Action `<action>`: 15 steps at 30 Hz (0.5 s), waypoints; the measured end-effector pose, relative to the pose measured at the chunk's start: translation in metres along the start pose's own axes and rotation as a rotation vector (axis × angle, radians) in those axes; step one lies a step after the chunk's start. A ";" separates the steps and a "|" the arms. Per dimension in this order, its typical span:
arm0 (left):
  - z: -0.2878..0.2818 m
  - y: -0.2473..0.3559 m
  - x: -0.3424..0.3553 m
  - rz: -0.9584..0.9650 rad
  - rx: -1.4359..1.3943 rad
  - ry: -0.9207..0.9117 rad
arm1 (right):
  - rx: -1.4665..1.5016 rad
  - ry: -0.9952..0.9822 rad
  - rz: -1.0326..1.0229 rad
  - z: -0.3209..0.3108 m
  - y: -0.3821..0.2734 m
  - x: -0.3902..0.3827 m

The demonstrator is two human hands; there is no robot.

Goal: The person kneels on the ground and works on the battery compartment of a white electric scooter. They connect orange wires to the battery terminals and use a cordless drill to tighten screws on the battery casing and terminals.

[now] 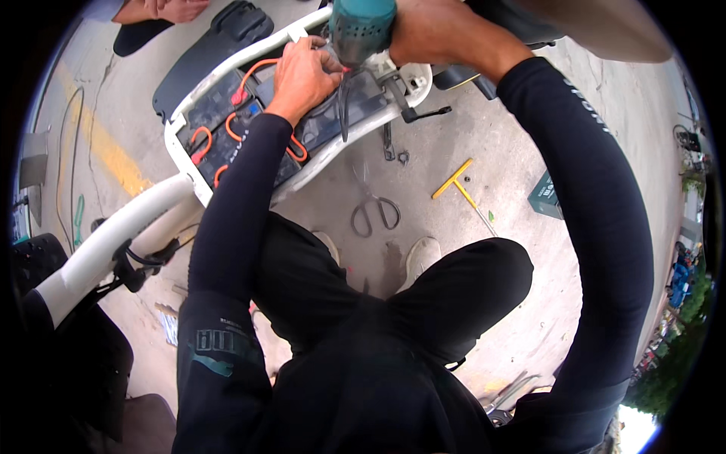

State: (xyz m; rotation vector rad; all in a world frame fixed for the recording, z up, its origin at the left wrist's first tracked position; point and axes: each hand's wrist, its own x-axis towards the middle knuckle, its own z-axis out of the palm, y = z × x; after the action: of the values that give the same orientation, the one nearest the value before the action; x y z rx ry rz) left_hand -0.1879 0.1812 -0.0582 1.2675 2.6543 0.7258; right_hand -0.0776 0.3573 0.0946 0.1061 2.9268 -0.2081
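Observation:
My right hand (432, 32) grips a teal power drill (362, 32) at the top of the view, its nose pointing down into a white vehicle frame (172, 135). Just left of the drill, my left hand (304, 74) reaches into the frame with its fingers pinched together. What those fingertips hold is too small to make out. Black batteries (214, 111) fill the frame under my left hand, joined by orange cables (201, 138) with red terminal covers. A dark cable (344, 113) hangs down beside the drill's nose.
On the concrete floor lie scissors (370, 212), a yellow T-handle wrench (456, 181) and a dark green box (546, 197). A black panel (208, 57) rests beyond the frame. Another person's hands (170, 9) show at the top left. White tubing (113, 234) runs along the left.

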 end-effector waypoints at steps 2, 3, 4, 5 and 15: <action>-0.005 0.000 -0.001 -0.063 0.021 -0.019 | -0.090 0.137 0.042 0.005 -0.005 -0.010; -0.008 0.001 0.002 -0.069 -0.012 -0.023 | -0.132 0.113 0.118 0.007 -0.004 -0.010; -0.010 0.002 0.001 -0.077 -0.046 -0.028 | -0.109 0.123 0.122 0.010 -0.001 -0.013; -0.008 -0.003 0.002 -0.040 -0.040 -0.006 | -0.088 0.131 0.120 0.012 0.006 -0.015; -0.019 -0.052 0.004 0.103 -0.433 0.074 | -0.029 0.423 0.079 -0.002 -0.010 -0.107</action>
State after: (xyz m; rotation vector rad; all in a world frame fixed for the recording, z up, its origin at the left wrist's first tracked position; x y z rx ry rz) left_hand -0.2323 0.1492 -0.0653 1.2743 2.3121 1.2981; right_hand 0.0254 0.3413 0.1197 0.2943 3.3356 -0.1447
